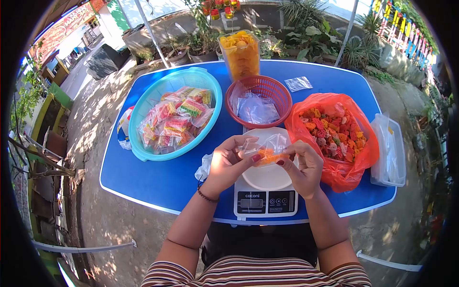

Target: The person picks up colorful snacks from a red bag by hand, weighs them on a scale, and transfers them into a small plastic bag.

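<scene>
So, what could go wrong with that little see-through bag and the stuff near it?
The small clear plastic bag with orange pieces is pinched between the left hand and right hand; if it's open and slips, pieces might spill onto the round white dish below. Also, the big orange-red plastic bag of small colourful pieces is wide open beside the right hand, so a bump could scatter some across the blue table.

Between left hand (230, 161) and right hand (305, 167), bodyward: white rectangular plastic scale (266, 215), branded "coconi"; display (252, 203) digits and key legends unreadable. Far beyond left hand: red-orange printed banner (63, 32), lettering blurred. Beyond both: grey wall (265, 19), pale letters, partly hidden.
</scene>
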A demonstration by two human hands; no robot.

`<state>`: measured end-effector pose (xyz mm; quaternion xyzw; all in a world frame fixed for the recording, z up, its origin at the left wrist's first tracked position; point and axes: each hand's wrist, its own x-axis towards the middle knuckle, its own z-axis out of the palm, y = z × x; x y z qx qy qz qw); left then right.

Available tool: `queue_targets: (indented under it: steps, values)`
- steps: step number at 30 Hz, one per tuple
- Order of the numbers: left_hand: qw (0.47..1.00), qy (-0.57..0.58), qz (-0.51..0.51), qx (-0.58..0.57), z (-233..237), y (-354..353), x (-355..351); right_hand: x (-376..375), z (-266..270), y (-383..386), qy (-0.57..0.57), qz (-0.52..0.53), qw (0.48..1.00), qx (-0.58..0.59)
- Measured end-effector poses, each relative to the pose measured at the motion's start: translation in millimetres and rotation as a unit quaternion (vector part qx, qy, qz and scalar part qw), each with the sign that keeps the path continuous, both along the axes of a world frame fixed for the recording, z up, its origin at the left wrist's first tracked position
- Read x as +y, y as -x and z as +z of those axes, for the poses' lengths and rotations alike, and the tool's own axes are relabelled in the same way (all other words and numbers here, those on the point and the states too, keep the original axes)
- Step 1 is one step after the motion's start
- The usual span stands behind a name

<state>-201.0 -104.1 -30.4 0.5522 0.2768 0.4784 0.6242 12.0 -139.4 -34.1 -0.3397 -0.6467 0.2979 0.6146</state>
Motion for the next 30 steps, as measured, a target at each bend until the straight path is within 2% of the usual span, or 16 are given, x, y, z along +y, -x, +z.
queue_targets:
  steps: [3, 9, 12, 15, 18, 21, 24, 27, 30]
  values:
    - [0.999, -0.017, -0.015, -0.022, 1, 1, 0, -2, 1, 3, 0.030, -0.021, 0.999, 0.002]
    - [1.000, 0.001, -0.005, -0.030, 3, -2, -2, 1, 14, 1, -0.070, -0.064, 0.979, -0.180]
    - [1.000, -0.004, -0.002, -0.025, 6, -2, -2, 1, 12, 3, -0.079, -0.077, 0.982, -0.151]
    - [0.997, -0.026, -0.054, -0.052, -9, 6, 2, 2, 16, 1, -0.124, -0.112, 0.973, -0.161]
    - [0.997, -0.058, -0.042, 0.024, -11, 4, 1, 1, 15, 5, -0.117, -0.157, 0.974, -0.114]
    - [0.991, -0.117, 0.008, 0.062, -6, -1, -3, 2, 4, 6, -0.052, -0.102, 0.993, -0.037]
    - [0.962, -0.214, 0.040, 0.165, -3, -6, -3, 4, 9, 3, -0.115, -0.150, 0.971, -0.148]
    - [0.959, -0.204, 0.062, 0.189, -12, -6, 0, 6, 21, 5, -0.101, -0.210, 0.945, -0.229]
    - [0.986, -0.126, 0.044, 0.104, -15, -7, 1, 6, 6, 5, 0.034, -0.127, 0.985, -0.110]
